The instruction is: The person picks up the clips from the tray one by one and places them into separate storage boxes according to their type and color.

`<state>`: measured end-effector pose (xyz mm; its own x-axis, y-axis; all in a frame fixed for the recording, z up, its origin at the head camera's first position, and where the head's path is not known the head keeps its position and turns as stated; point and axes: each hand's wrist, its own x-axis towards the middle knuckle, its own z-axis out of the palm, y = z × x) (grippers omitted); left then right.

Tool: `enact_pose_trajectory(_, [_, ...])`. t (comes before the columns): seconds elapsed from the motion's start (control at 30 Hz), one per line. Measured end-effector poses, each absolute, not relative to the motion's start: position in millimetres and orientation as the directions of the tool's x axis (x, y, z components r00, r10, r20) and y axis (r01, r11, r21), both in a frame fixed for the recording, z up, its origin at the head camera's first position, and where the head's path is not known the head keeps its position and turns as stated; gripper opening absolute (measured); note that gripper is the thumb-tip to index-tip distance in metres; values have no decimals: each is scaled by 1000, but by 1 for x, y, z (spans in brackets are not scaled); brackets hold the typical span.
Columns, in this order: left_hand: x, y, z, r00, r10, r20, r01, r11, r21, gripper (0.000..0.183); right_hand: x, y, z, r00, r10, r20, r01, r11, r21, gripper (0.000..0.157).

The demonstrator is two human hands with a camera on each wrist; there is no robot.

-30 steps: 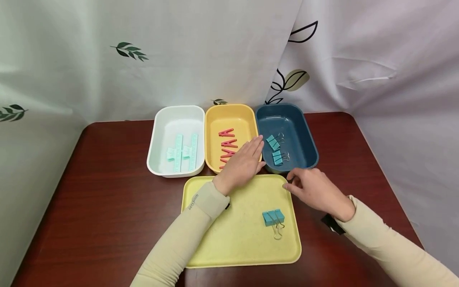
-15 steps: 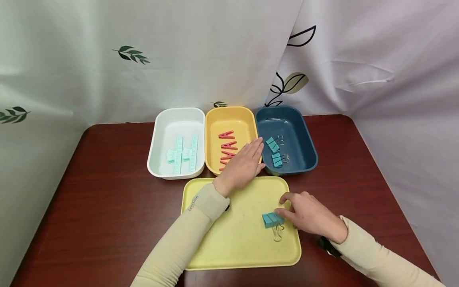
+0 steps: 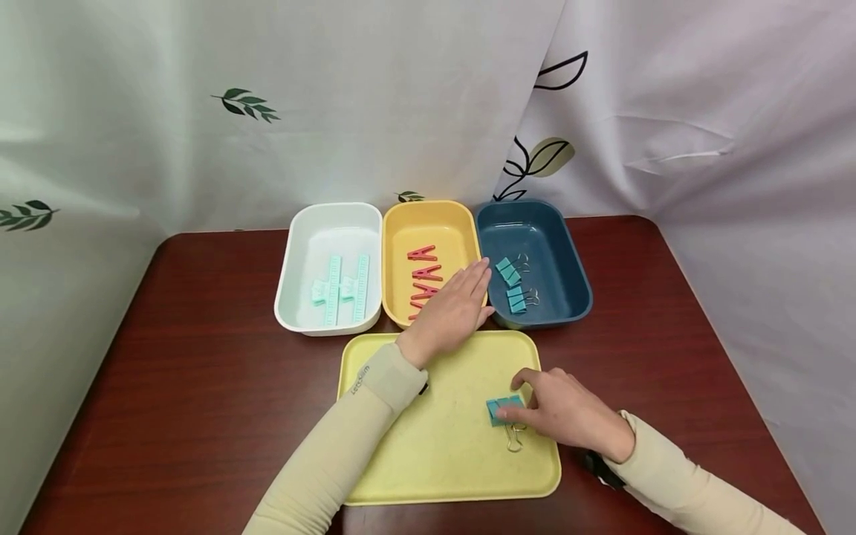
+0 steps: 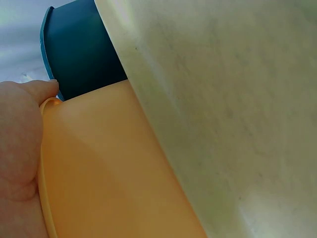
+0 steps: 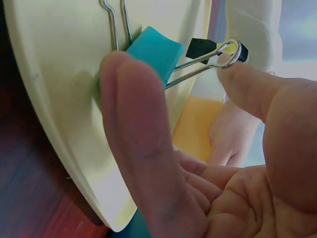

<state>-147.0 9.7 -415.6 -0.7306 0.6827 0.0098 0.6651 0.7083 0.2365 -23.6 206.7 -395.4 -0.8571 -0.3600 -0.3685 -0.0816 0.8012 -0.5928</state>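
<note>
On the right part of the yellow tray [image 3: 455,453] lies a teal binder clip [image 3: 498,410] with wire handles. My right hand [image 3: 568,409] reaches over it, thumb touching a wire handle in the right wrist view. The bent index finger [image 5: 141,114] overlaps the clip body [image 5: 157,52] there, but a gap shows between finger and clip in the head view. My left hand [image 3: 451,316] lies with straight fingers over the front right of the orange-yellow bin [image 3: 435,215], its fingertips at the rim beside the navy bin [image 3: 555,260].
Two teal binder clips [image 3: 516,299] lie in the navy bin. Several red clothespins [image 3: 426,273] are in the orange-yellow bin, partly under the left hand. The white bin [image 3: 314,230] on the left holds mint ruler-shaped clips [image 3: 360,290]. A dark red table [image 3: 200,386] carries everything.
My right hand has come from beside the navy bin's front down to the binder clip on the tray. The clip has shifted very slightly left. The left hand stays in place.
</note>
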Motion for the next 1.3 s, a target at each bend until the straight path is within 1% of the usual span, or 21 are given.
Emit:
enact_pose_trajectory(0.1, [-147,9,-416,-733,680,8,662,711,236,65,-23,205,-396,-865,-368,-340,-115,806,-580,51])
enact_pose_trajectory(0.4, [-147,10,-418,-727,687,18,673,706,222,64,-27,203,-397,-862,-421,-282,-193,788,-584,32])
enact_pose_trajectory(0.63, [-146,9,-419,-721,692,34,681,698,221,64,-30,201,-394,-865,-448,-227,-255,780,-572,24])
enact_pose_trajectory(0.73, [-147,9,-418,-722,691,42,681,697,225,64,-31,200,-392,-868,-446,-220,-260,784,-564,25])
enact_pose_trajectory(0.93, [-148,9,-419,-720,692,53,685,695,218,64,-30,202,-393,-862,-428,-272,-229,807,-544,33])
enact_pose_trajectory(1.03, [-149,9,-420,-720,692,57,685,695,218,64,-29,202,-396,-857,-427,-288,-229,817,-529,33])
enact_pose_trajectory(1.3, [-149,9,-418,-725,688,28,674,701,234,64,-29,199,-400,-843,-445,-303,-238,813,-532,37])
